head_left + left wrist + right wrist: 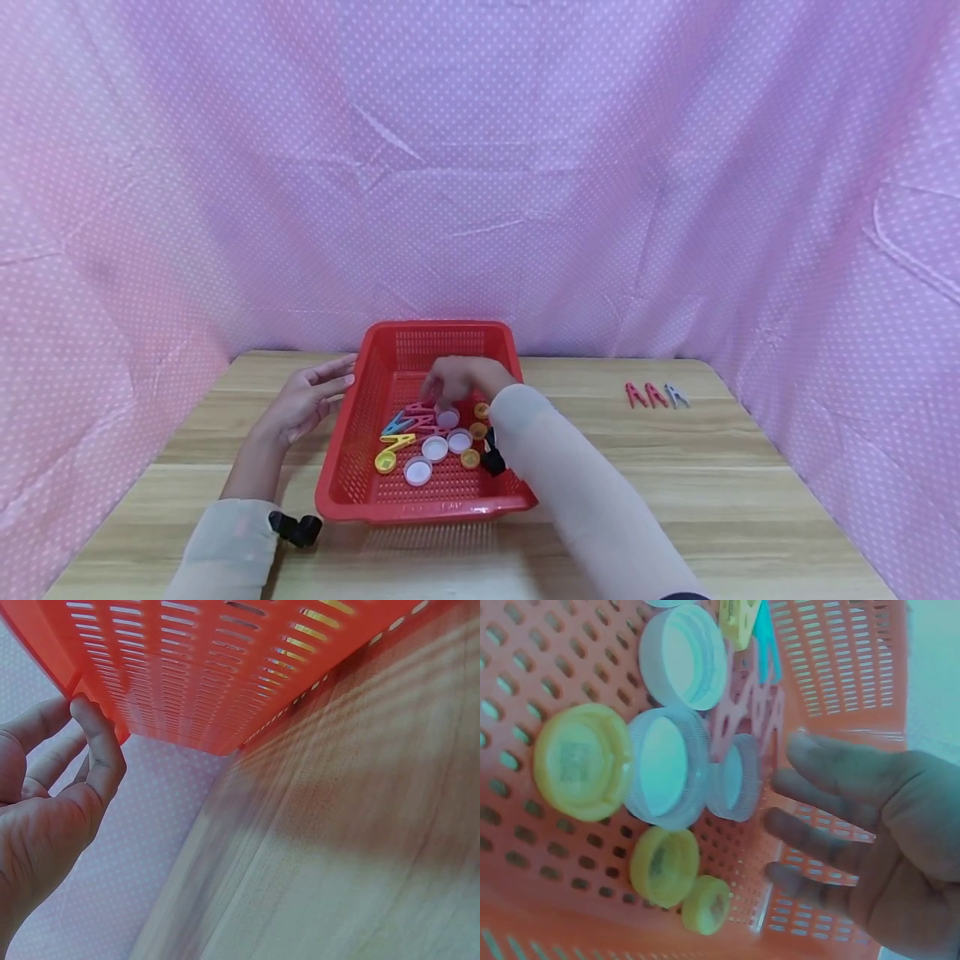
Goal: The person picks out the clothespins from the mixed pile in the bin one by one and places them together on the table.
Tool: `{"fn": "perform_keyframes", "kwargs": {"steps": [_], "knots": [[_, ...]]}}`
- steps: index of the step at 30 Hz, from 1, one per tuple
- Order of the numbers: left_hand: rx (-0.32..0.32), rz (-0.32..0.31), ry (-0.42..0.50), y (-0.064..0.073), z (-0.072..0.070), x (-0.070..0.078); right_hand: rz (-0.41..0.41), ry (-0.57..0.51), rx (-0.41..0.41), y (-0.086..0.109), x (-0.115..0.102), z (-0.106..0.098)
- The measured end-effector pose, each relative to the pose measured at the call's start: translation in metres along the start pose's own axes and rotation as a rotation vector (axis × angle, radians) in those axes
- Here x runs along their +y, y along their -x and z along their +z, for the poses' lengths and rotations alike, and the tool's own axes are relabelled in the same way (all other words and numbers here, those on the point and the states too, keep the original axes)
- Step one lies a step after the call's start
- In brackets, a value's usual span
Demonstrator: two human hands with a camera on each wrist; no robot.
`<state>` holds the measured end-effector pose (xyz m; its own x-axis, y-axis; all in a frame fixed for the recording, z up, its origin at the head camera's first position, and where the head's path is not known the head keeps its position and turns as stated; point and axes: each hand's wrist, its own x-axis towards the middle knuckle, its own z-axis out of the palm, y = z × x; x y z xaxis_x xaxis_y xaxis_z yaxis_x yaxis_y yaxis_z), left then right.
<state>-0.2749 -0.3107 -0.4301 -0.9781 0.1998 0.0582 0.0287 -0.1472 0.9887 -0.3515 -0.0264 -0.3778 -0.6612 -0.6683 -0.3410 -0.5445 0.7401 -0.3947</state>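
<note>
A red plastic basket [431, 510] stands on the wooden table. My left hand [306, 402] is at its left side, fingertips touching the outside of the rim; in the left wrist view the thumb and forefinger of the left hand [71, 765] meet the rim's underside. My right hand [457, 379] reaches down inside the basket, its fingers parted and holding nothing in the right wrist view. Just below its fingertips lie pink clothespins [739, 712] and a clear-rimmed white cap [733, 778]. Nearby are a blue clothespin [395, 423] and a yellow clothespin [397, 442].
More white caps [418, 472] and several yellow caps [470, 458] lie on the basket floor. To the right on the table, two red clothespins [646, 396] and a grey one [676, 396] lie in a row. A pink dotted curtain [480, 208] hangs behind the table.
</note>
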Motion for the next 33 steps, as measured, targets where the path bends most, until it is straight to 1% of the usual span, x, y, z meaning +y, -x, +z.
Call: {"fn": "perform_keyframes", "kwargs": {"steps": [3, 6, 11, 15, 20, 27, 33], "knots": [[0.005, -0.002, 0.001, 0.0, 0.0, 0.001, -0.017, 0.012, 0.074, -0.006, 0.001, 0.003], [0.008, -0.006, 0.007, 0.0, 0.001, 0.001, -0.037, -0.016, 0.111, -0.011, 0.002, 0.008], [0.015, -0.013, 0.013, 0.0, 0.001, 0.0, -0.042, -0.074, 0.121, -0.019, 0.002, 0.015], [0.014, -0.01, 0.015, 0.0, 0.0, 0.0, -0.053, -0.075, 0.127, -0.023, 0.001, 0.018], [0.004, -0.007, 0.013, -0.001, -0.001, -0.001, -0.046, -0.073, 0.124, -0.028, 0.0, 0.021], [-0.002, -0.001, -0.003, -0.002, -0.001, 0.0, 0.0, -0.072, 0.193, -0.03, 0.001, 0.024], [-0.003, -0.002, -0.001, -0.002, -0.001, -0.001, 0.001, -0.148, 0.17, -0.031, 0.004, 0.028]]}}
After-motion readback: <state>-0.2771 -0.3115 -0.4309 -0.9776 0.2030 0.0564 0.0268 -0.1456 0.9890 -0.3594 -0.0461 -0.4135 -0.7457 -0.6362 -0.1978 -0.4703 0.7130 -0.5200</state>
